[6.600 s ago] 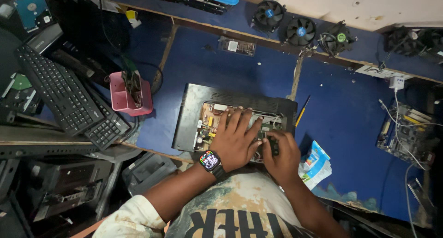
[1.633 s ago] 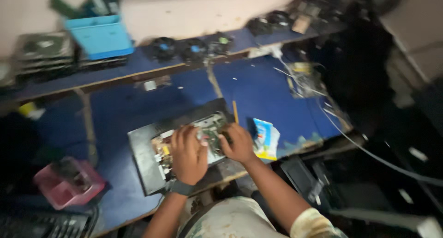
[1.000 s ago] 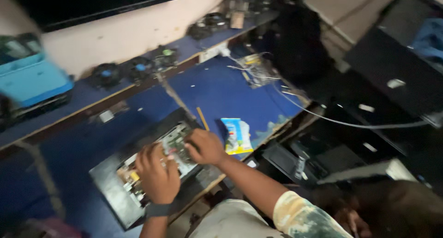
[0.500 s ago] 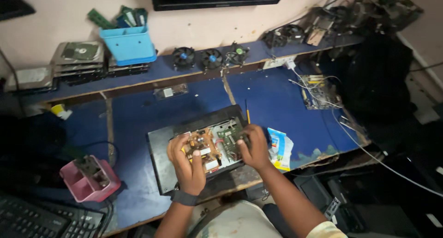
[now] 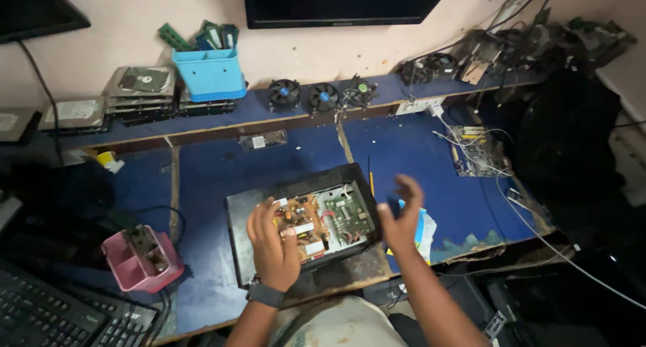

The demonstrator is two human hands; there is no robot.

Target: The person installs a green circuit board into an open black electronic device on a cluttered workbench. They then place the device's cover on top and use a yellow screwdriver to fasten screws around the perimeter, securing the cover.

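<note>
My left hand [image 5: 272,243] lay flat, fingers spread, on the open black metal tray holding green-and-tan circuit boards [image 5: 306,222]; my right hand [image 5: 400,216] hovered open and empty just beside its right edge.

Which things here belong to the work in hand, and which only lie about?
In hand:
- opened black device case
- circuit boards inside it
- left hand resting on them
- right hand lifted beside the case

Lying about:
- cooling fans
- blue bin
- pink tray
- keyboard
</note>
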